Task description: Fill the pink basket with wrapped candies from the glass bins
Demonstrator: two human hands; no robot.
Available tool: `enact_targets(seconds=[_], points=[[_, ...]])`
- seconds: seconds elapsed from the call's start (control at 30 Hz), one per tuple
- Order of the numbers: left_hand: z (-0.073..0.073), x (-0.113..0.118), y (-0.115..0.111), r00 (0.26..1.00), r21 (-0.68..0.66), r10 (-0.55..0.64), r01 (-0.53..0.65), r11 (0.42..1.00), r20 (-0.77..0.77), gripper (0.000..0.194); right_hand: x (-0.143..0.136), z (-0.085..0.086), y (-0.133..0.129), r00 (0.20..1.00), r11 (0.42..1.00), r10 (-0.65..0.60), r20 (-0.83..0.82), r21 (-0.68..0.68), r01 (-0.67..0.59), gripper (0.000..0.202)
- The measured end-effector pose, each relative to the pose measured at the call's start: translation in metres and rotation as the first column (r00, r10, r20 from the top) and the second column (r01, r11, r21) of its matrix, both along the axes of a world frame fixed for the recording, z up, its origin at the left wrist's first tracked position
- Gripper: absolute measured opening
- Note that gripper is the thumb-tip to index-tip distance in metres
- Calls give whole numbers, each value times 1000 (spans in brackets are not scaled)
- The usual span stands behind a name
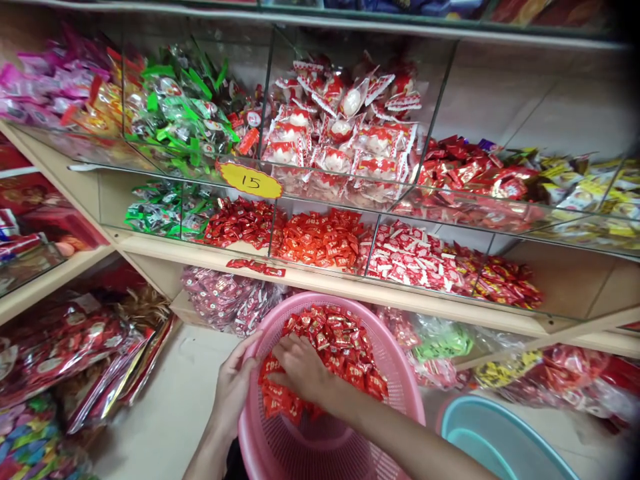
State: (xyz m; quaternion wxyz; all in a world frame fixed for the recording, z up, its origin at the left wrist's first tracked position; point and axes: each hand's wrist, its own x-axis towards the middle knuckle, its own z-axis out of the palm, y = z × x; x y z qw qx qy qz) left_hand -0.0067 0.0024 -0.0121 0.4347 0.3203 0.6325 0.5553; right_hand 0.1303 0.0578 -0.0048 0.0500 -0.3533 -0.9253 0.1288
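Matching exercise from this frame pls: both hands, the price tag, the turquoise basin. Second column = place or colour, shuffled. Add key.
Column 1
1. Left hand
2. Right hand
3. Price tag
4. Turquoise basin

Column 2
A. Among the red wrapped candies, inside the basket
B. Yellow, with 15 written on it
C. To the right of the pink basket, in the lower right of the view
D. At the rim of the pink basket, on its left side

Pairs: 1-D, 2-A, 3-B, 4-C
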Motion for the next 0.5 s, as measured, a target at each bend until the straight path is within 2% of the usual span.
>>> enact_targets(seconds=[0.07,0.17,0.23,0.3,0.37,0.4,0.5], points=[[1,0,0,1000,7,-5,5,1000,12,44,6,14,9,998,999,15,-65,46,-12,30],[-2,-2,1,999,-9,-8,9,1000,51,46,22,53,40,982,993,8,-191,113,14,27],[-5,-3,2,998,-19,-2,3,1000,61,46,32,80,71,953,986,-54,-298,133,98,22],[-7,-4,2,998,-21,3,-2,1000,58,46,39,99,105,914,962,-112,-391,187,198,19],[-7,-4,2,999,-18,5,-4,1000,46,46,41,108,138,923,948,-124,-364,233,219,22],[-7,-4,2,999,-14,4,-4,1000,39,46,39,109,152,945,950,-108,-308,249,189,27],[-5,-5,2,1000,-2,11,-11,1000,19,43,25,105,183,996,969,21,-85,249,1,41]])
